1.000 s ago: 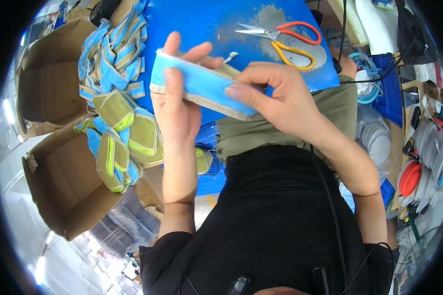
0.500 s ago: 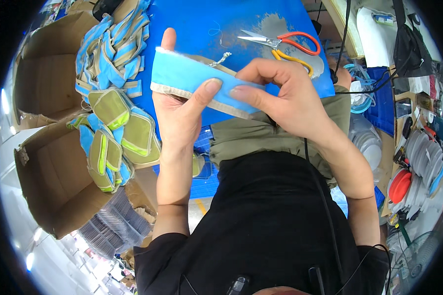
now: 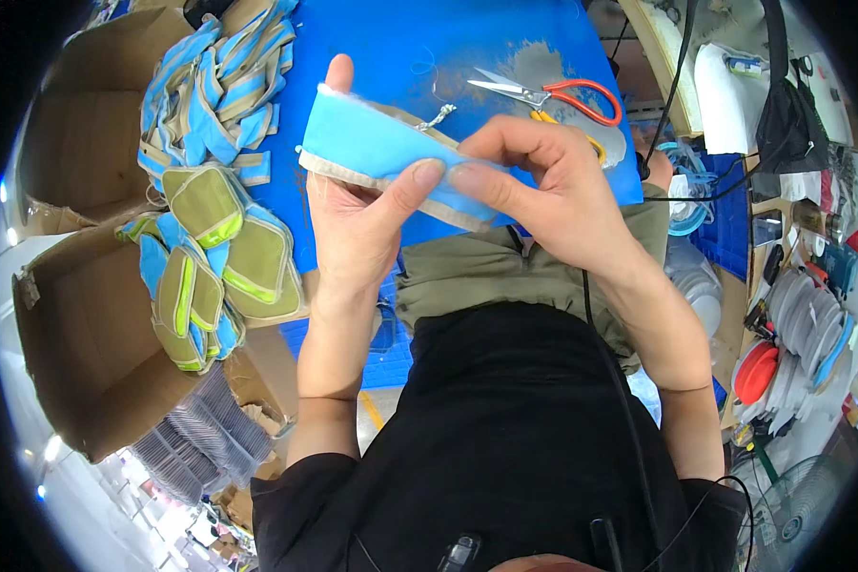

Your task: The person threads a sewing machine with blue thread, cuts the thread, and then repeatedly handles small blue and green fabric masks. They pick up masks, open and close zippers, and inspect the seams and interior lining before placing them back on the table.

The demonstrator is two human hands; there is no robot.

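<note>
Between my two hands is a light blue fabric strip (image 3: 367, 135) with beige edging, held up over the blue table. My left hand (image 3: 357, 224) grips its left part, thumb pressed on the blue face and other fingers behind it; one fingertip pokes out above. My right hand (image 3: 543, 181) pinches the strip's right end between thumb and curled fingers. A short knotted cord (image 3: 439, 116) sticks up behind the strip's upper edge. Beyond my right hand lie scissors (image 3: 522, 91) with red handles, blades partly open, and a yellow-orange handle (image 3: 586, 143) partly hidden by that hand.
On the left are a heap of blue and beige strips (image 3: 210, 91) and a pile of olive-green and blue sewn pieces (image 3: 257, 262). Two cardboard boxes (image 3: 76, 353) stand beyond them. Stacked spools or discs (image 3: 801, 319) fill the right side. The blue table (image 3: 372, 38) carries a grey worn patch.
The strip's left end has shifted slightly right and tilts a bit more, together with my left hand. My right hand keeps its pinch. The whole view has moved slightly.
</note>
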